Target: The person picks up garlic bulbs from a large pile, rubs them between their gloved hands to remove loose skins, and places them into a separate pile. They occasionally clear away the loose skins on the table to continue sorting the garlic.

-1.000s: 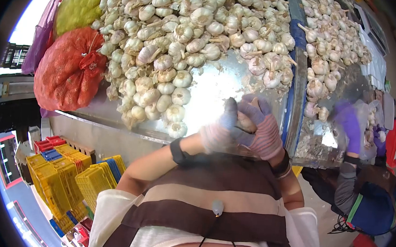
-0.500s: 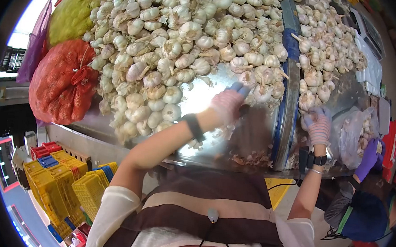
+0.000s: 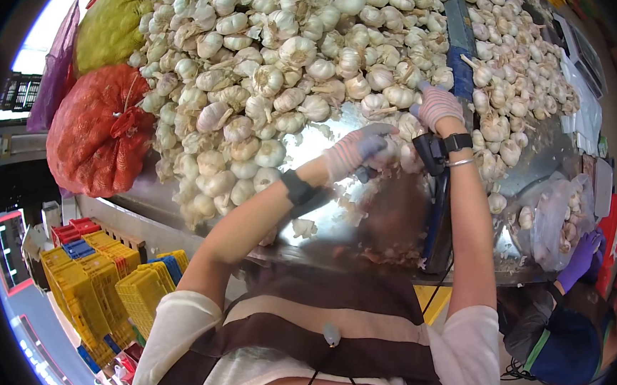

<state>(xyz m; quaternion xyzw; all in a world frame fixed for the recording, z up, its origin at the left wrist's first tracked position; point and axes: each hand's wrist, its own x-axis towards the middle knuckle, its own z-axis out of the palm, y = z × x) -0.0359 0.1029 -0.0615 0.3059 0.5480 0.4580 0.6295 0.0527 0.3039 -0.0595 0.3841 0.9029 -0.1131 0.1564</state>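
Both my hands wear pink-and-white striped gloves with blue-grey fingertips. My left hand [image 3: 358,151] is over the bare metal patch of the table, its fingers curled against a garlic bulb [image 3: 391,152] at the front of the heap. My right hand [image 3: 439,109] reaches to the heap's right edge beside the blue-edged divider [image 3: 461,74]. Its thumb and forefinger are apart, close to the bulbs there. A black device [image 3: 429,154] at my right wrist partly covers the bulbs below. The large garlic heap [image 3: 266,75] spreads ahead and to the left.
Beyond the divider lies a second garlic pile [image 3: 513,85]. A clear plastic bag of garlic [image 3: 560,221] stands at right, with another person's purple-gloved hand [image 3: 581,258] beside it. A red mesh sack [image 3: 94,134] sits at left, above yellow crates [image 3: 88,277]. Loose skins [image 3: 397,256] lie near the front edge.
My right hand has moved left from beyond the divider to the main heap's edge. My left hand has drawn back slightly left, its fingers now curled. The clear bag has shifted a little.
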